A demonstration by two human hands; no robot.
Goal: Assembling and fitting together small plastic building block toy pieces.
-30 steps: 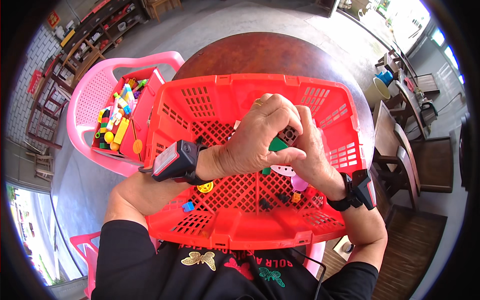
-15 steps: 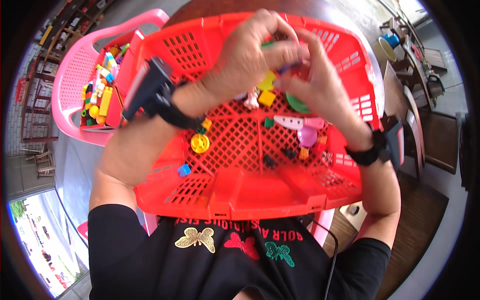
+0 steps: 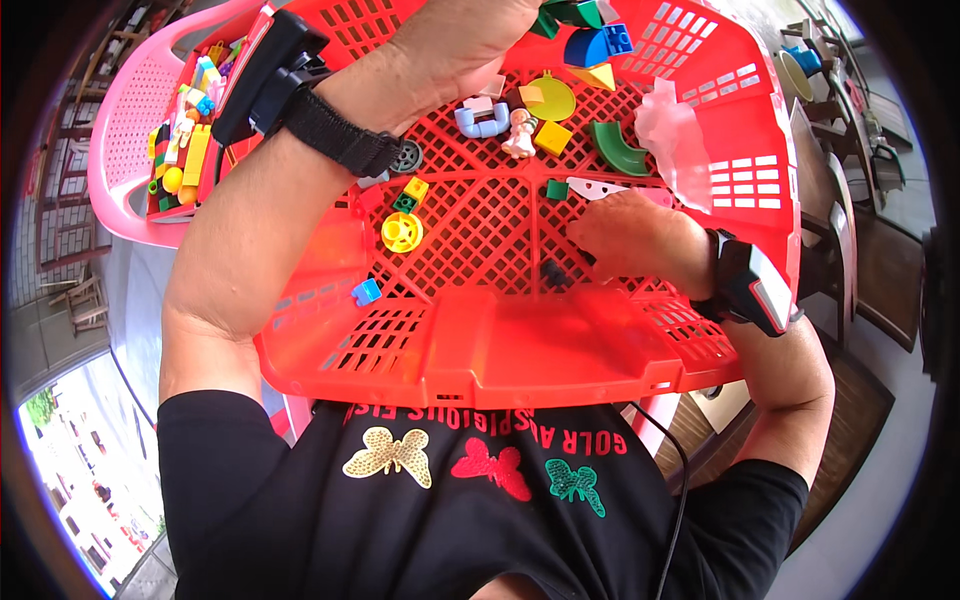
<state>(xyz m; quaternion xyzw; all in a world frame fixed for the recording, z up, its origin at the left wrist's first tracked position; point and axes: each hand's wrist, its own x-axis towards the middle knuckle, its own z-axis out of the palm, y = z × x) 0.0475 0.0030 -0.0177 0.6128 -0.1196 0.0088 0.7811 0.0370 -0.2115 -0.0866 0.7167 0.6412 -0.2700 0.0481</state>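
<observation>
My left hand [image 3: 475, 45] is up at the far side of a red plastic basket [image 3: 360, 385], partly cut off by the top edge. It is closed on joined green and blue building blocks [image 3: 590, 45]. Down inside the basket is my right hand [image 3: 635, 235], its fingers curled and their tips hidden. It lies over the toy knife [image 3: 595, 188], whose white blade shows beside it. Whether it grips a piece I cannot see. Around the hands lie a small doll [image 3: 519, 135], a yellow block [image 3: 552, 138], a green curved piece [image 3: 620, 150] and a yellow wheel [image 3: 402, 232].
A pink plastic chair [image 3: 118, 140] stands to the left, bearing a red box of mixed blocks [image 3: 196, 155]. At the basket's left front is a small blue block [image 3: 366, 291]. A translucent pale piece [image 3: 678, 145] rests against its right wall. A black cable [image 3: 682, 480] hangs along my shirt.
My hands, close together over the basket before, have parted. The left has moved up and left with the blocks; the right has dropped to the basket's floor. The view has shifted slightly.
</observation>
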